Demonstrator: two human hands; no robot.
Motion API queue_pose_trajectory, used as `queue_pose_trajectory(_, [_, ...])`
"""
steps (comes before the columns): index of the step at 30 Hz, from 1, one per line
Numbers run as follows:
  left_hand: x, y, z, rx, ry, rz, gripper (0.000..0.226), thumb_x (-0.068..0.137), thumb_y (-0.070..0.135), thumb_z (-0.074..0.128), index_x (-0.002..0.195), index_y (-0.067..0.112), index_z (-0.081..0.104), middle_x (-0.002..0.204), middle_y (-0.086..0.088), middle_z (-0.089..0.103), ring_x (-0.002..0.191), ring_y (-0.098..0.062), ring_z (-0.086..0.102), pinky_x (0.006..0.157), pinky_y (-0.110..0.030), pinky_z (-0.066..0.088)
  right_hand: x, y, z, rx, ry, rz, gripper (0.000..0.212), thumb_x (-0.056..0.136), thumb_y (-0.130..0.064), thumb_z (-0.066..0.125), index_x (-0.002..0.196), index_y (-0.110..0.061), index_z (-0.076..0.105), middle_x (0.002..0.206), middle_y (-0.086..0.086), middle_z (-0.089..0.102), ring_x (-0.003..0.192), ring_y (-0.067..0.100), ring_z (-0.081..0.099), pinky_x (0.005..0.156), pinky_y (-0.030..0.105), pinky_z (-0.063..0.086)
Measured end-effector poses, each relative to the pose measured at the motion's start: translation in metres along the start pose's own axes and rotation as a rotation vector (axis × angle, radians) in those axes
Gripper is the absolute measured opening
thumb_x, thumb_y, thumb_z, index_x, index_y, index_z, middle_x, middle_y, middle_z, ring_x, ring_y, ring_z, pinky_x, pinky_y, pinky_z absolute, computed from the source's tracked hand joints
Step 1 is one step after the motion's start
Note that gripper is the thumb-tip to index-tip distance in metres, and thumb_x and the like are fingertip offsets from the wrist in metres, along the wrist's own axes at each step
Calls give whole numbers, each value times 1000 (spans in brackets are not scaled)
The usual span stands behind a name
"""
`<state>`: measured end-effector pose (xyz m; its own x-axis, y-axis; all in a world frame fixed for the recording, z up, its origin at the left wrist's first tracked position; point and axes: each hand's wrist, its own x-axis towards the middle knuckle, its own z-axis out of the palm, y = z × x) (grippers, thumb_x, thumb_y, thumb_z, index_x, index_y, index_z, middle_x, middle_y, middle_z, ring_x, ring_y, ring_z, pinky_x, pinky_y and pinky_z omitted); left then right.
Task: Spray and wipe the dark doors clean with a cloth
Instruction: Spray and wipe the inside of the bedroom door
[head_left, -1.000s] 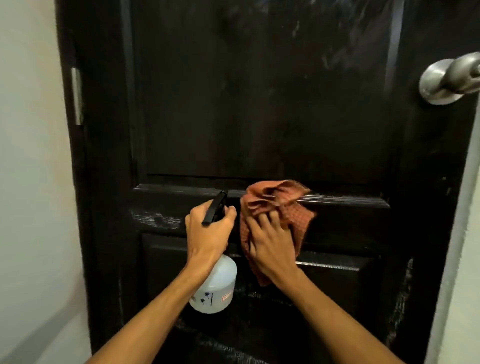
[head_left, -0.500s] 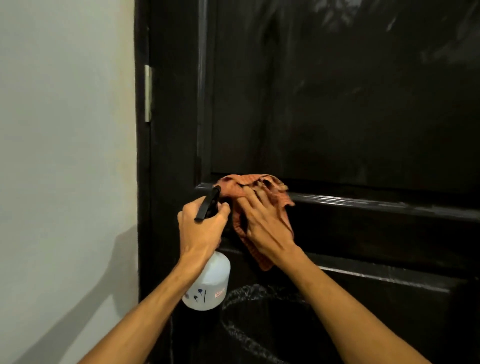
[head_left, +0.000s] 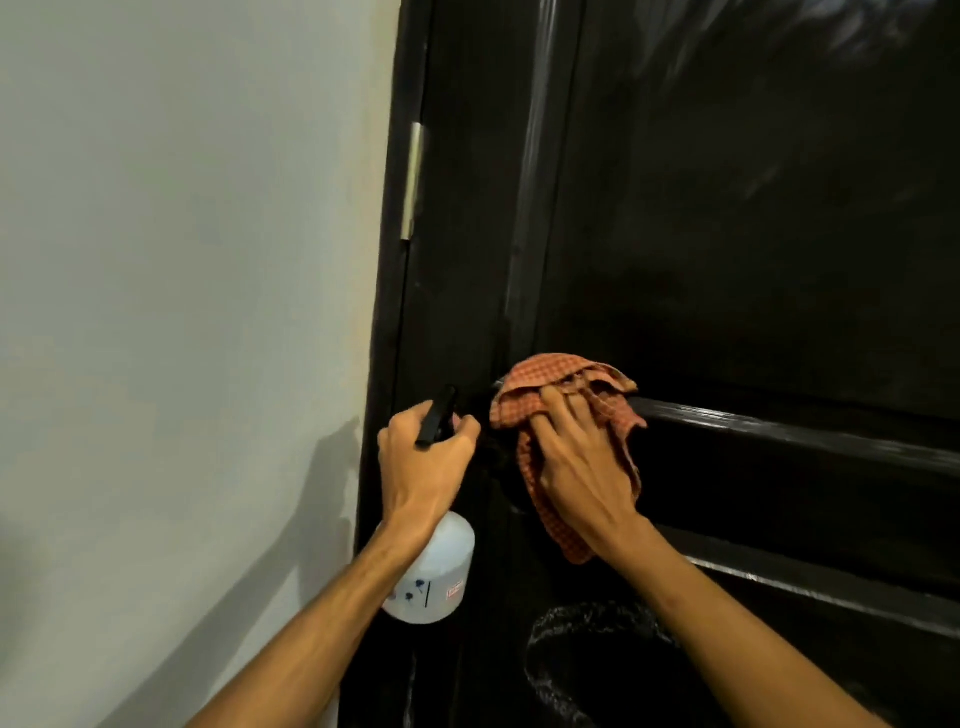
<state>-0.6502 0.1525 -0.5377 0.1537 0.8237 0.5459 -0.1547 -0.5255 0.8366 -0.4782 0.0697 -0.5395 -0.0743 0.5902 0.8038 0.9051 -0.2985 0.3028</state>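
Now, far left: pale plain wall (head_left: 171, 312), with a soft grey shadow (head_left: 332, 467) across its lower part near the door edge. Next right: black door frame (head_left: 387, 322) carrying a silver metal hinge (head_left: 413, 182), upright, in the upper half of the view. Left hand (head_left: 423, 467): back of hand toward the camera, fingers wrapped round the neck of a white plastic spray bottle (head_left: 441, 566). Grip is closed and firm, with the thumb beside the black trigger head (head_left: 436, 415), which angles up toward the door. Bottle body hangs below the wrist, with small blue marks and a red label low on its side; liquid level not readable. Bottle is in front of the door's left edge; contact with the wood cannot be told. Just right of it: orange-red checked cloth (head_left: 550, 374), bunched over the left end of the glossy horizontal rail (head_left: 779, 426) of the dark panelled door (head_left: 753, 234), one tail hanging down under the palm. Right hand (head_left: 582, 467): on top of the cloth, fingers bent, tips dug into its folds, holding it pressed against the door. Hands are near each other, not touching. Below the right forearm: whitish ring of streaks (head_left: 566, 654) on the lower panel. Upper panel, further right: faint smeary reflections.
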Motion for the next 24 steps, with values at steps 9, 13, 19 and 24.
queue_pose_trajectory(9, [18,13,-27,4,71,67,19,89,22,76,76,11,69,70,-15,71,60,-46,63,58,-59,57,70,-22,-6,38,21,-112,28,93,-25,56,119,-14,55,153,13,41,133,31,47,94,44,53])
queue_pose_trajectory(13, [26,16,-34,-6,111,70,20,90,20,75,76,7,69,69,-17,70,58,-47,62,55,-57,56,102,-43,7,72,14,-65,29,103,-32,43,125,-17,53,160,10,31,130,31,49,107,47,42])
queue_pose_trajectory(19, [32,15,-50,-12,125,56,21,90,21,77,74,10,69,67,-18,69,57,-46,63,54,-55,57,98,-45,12,6,-176,-367,41,102,-36,44,135,-13,55,141,13,55,132,32,52,122,34,7])
queue_pose_trajectory(24, [44,26,-57,-10,141,40,20,89,17,75,72,10,68,72,-21,72,49,-32,59,50,-48,56,172,-62,3,-46,-9,-260,44,102,-39,40,134,-12,55,155,13,41,143,37,37,119,52,24])
